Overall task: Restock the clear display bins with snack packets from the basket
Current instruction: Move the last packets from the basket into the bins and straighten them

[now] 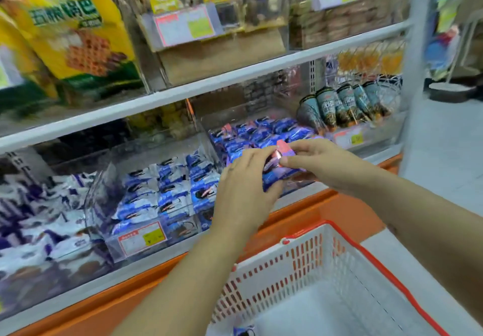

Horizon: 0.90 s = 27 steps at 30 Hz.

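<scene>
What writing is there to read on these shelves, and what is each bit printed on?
"五粮锅巴", somewhat blurred: large green characters on the yellow bag, top left.
Price tags on the clear bins: too blurred to read.
Blue snack packets: print too blurred to read.
Dark cone packets: lettering too small and blurred to read.

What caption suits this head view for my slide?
Left hand and right hand hold blue snack packets at a clear display bin, above a white basket.

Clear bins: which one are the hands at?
The bin of dark blue packets, beside the cones. Left hand and right hand hold purple packets over its front.
</scene>
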Available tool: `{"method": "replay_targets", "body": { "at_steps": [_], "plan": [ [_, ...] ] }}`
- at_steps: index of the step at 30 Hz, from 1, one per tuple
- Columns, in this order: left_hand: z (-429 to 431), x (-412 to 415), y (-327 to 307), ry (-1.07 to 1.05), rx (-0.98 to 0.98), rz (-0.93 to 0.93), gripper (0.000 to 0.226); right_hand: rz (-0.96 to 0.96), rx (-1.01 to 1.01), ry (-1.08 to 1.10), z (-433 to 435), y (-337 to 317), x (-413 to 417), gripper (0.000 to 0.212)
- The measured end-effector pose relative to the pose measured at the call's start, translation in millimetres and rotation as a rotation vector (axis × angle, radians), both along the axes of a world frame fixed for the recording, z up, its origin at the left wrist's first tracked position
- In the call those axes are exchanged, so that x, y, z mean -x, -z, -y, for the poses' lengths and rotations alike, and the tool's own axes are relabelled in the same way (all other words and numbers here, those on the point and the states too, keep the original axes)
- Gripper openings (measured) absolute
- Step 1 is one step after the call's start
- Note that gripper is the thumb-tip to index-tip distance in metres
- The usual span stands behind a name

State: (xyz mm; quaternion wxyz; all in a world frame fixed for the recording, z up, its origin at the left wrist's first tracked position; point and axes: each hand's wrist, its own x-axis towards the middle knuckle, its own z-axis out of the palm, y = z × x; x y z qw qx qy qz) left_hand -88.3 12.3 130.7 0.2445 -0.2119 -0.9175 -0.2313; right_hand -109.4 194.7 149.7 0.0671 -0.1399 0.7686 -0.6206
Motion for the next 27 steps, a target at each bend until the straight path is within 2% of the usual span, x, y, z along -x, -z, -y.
{"method": "replay_targets", "body": {
  "at_steps": [3, 7, 12, 15, 18, 23, 27],
  "plan": [
    [-1.9, 31.8, -19.5, -0.048, 0.051, 0.032, 0.057, -0.117, -0.033, 0.167, -4.1, -9.2, 24.5, 0.022],
    [0.4, 83.8, -33.7, -0.11, 0.055, 0.129, 0.052, -0.354, -0.336, 0.415, -18.9, -4.8, 59.9, 0.026],
    [-0.5, 174.4, -31.6, -0.175, 0.085, 0.223, 0.049, -0.486, -0.755, 0.45, -27.1, 15.6, 95.3, 0.034],
    [-13.5, 224.2, -28.9, -0.198, 0.063, 0.256, 0.046, -0.566, -0.892, 0.482, -27.4, 27.6, 110.0, 0.035],
    [-28.9, 261.1, -29.2, -0.255, 0.076, 0.253, 0.043, -0.592, -0.942, 0.494, -31.9, 35.0, 123.8, 0.037],
    [-44.3, 294.6, -18.0, -0.239, 0.075, 0.218, 0.042, -0.633, -0.915, 0.499, -33.1, 45.7, 137.6, 0.032],
    [-56.3, 310.9, -12.3, -0.234, 0.094, 0.226, 0.049, -0.691, -0.882, 0.554, -31.4, 52.5, 140.6, 0.032]
  ]
}}
